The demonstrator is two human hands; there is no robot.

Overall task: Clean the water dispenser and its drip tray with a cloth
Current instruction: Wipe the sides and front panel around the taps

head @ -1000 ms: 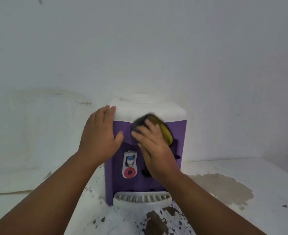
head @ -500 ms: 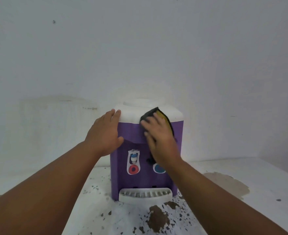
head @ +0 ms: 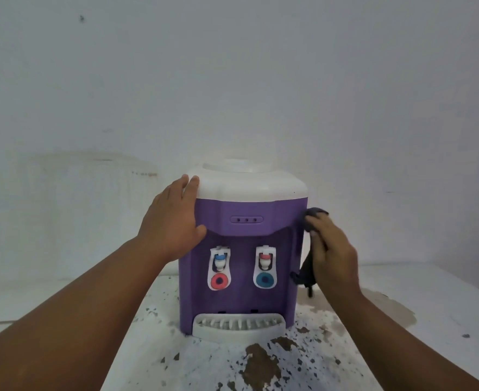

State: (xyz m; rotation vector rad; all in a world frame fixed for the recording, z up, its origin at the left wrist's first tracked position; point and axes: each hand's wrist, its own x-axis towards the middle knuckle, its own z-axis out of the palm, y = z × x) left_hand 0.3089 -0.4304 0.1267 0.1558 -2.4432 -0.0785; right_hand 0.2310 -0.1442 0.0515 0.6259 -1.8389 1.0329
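Head camera: we look down on a small purple plastic water dispenser (head: 241,210) with a white moulded top (head: 246,184), standing upright on a white table (head: 419,289) against a plain pale wall (head: 232,80). Our left hand (head: 173,221) lies flat on the dispenser's upper left corner. Its fingers (head: 189,187) are straight and reach onto the white top, and the thumb rests on the purple front; it grips nothing.

Our right hand (head: 331,249) is at the dispenser's right side, with its fingers curled over a dark cloth (head: 306,266). The cloth is bunched at the fingertips against the upper right edge of the purple body, and the rest hangs down under the palm beside the right wall. It seems pressed to the side as well as held, though the blur there leaves us unsure.

On the front, a small oval indicator panel (head: 246,219) shows three dots, and any lettering on it is too small to read. Below it sit two white taps: the left tap (head: 219,261) has a blue cap above a red ring, and the right tap (head: 265,258) has a red cap above a blue ring. The white slotted drip tray (head: 238,325) is in place at the foot of the dispenser. The table around it is flecked with brown patches (head: 261,362), and a larger tan stain (head: 396,311) lies to the right.
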